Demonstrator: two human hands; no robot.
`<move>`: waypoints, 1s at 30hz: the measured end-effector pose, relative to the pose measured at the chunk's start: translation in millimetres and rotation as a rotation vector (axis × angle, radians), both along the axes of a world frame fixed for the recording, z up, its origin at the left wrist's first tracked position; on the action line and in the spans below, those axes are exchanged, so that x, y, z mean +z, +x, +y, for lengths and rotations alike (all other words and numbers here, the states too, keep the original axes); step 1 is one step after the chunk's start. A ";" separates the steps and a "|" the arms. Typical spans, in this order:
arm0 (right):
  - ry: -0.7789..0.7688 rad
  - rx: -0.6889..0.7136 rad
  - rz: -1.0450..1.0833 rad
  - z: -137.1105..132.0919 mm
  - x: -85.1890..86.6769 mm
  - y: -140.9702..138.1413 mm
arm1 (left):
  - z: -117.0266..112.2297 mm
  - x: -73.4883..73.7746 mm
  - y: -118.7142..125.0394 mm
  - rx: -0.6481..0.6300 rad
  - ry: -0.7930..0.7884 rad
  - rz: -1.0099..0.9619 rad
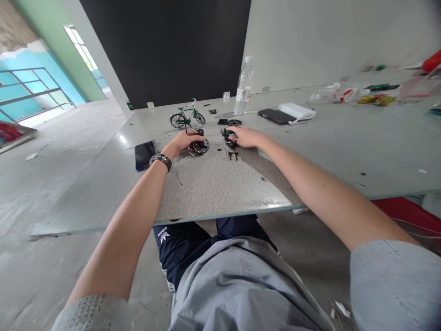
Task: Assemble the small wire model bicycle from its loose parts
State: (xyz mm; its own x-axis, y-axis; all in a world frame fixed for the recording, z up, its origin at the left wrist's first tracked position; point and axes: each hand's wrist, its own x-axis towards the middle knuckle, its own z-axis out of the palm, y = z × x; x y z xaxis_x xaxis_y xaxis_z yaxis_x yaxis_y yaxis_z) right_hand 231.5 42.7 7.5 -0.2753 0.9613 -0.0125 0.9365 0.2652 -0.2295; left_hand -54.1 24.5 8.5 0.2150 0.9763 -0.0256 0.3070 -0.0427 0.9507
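Black wheel (201,146) in left hand (182,140); right hand (246,137) angled inward.

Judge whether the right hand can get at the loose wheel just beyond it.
Probably yes: the loose wheel lies just past the right hand with nothing visibly blocking, though that hand touches small parts.

Table (206,193): green model bicycle (188,116) upright, loose wheel (234,122), small dark parts (233,156), capped bottle (244,89), 2 dark phones (144,155).

Small dark parts (228,142) on a tabletop (200,193).
The left hand (183,140) holds a spoked wheel (200,145); the right hand (245,137) touches the parts. At the far side, a green model bicycle (188,117) stands left of a clear bottle (243,90).
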 end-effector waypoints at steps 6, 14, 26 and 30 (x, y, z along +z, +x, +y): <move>-0.007 0.003 -0.003 -3.5 2.3 -2.3 | -11.6 6.3 14.2 -0.048 0.034 0.107; 0.024 0.096 -0.060 -5.4 -0.4 -15.4 | -33.1 13.1 41.2 -0.193 0.076 0.171; 0.041 0.127 -0.062 -7.6 0.1 -19.9 | -20.9 2.5 33.7 -0.197 0.046 0.081; 0.031 0.116 -0.058 -10.3 2.4 -21.7 | -19.7 1.6 32.4 -0.203 0.053 0.075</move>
State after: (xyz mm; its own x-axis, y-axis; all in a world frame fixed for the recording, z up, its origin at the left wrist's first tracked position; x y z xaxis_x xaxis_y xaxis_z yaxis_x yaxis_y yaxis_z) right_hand 209.7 32.4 9.9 -0.3844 0.9231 -0.0021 0.9105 0.3788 -0.1659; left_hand -21.7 4.7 10.1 0.4067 0.9135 0.0011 0.3567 -0.1599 0.9204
